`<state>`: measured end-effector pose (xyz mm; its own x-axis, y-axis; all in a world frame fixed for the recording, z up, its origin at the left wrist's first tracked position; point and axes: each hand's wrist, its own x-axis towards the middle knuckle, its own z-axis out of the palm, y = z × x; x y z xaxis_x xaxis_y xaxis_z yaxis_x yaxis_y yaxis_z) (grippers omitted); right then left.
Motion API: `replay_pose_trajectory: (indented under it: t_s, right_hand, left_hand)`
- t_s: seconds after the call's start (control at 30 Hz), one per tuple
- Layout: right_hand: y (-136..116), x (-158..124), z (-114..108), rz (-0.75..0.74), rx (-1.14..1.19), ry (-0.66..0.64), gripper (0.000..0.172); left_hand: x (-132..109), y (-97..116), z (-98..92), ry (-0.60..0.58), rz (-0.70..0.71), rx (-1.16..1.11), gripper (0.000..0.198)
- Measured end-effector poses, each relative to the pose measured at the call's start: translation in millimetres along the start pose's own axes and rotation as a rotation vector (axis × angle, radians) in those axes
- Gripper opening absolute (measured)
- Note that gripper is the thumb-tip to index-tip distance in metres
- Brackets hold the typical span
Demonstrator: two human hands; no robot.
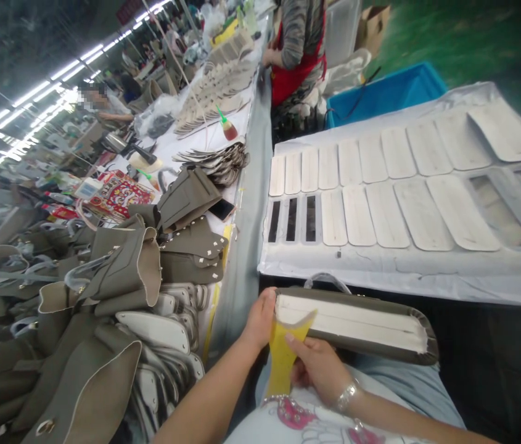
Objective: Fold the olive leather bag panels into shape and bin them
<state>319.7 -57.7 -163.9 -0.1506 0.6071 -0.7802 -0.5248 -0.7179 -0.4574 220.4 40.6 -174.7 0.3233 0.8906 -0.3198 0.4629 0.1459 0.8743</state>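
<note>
Left hand [260, 319] gripping the left end of an olive-brown handbag [362, 327], yellow scraper [282, 350] pinched in the right hand [324, 369].
The scraper looks thin, light and flexible, best taken at its narrow waist; the handbag, lying over the lap [396, 377] near the white-covered tabletop [380, 269], is probably light, soft-sided but stiffer along its pale panel [352, 320], best steadied by its ends.

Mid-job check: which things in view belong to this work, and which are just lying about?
Belongs:
- dark bag, at the left hand
- yellow tool, in the right hand
- pale panels, probably; they resemble the bag's pale face

Apparently lying about:
- phone
- red patterned box
- blue bin
</note>
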Motion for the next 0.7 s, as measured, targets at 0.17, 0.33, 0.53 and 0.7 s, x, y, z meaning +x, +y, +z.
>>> replay_pose_trajectory:
  t_s: [0.17, 0.33, 0.53, 0.7]
  right_hand:
    - [0.0, -3.7, 5.5, -0.078, -0.010, 0.073, 0.032]
    - [8.0, -5.3, 11.1, -0.224, -0.144, 0.158, 0.030]
    - [5.2, 1.6, 5.7, -0.300, -0.279, 0.297, 0.028]
    - [-3.4, -19.8, 6.8, -0.176, -0.346, 0.348, 0.026]
  left_hand:
    - [-0.8, 10.4, -4.0, -0.002, 0.050, 0.320, 0.044]
    - [1.1, 27.1, -7.4, 0.006, 0.237, 0.635, 0.045]
    - [14.8, 27.9, 16.6, -0.123, 0.466, 0.859, 0.049]
    - [16.1, 23.1, 18.1, -0.107, 0.526, 1.101, 0.043]
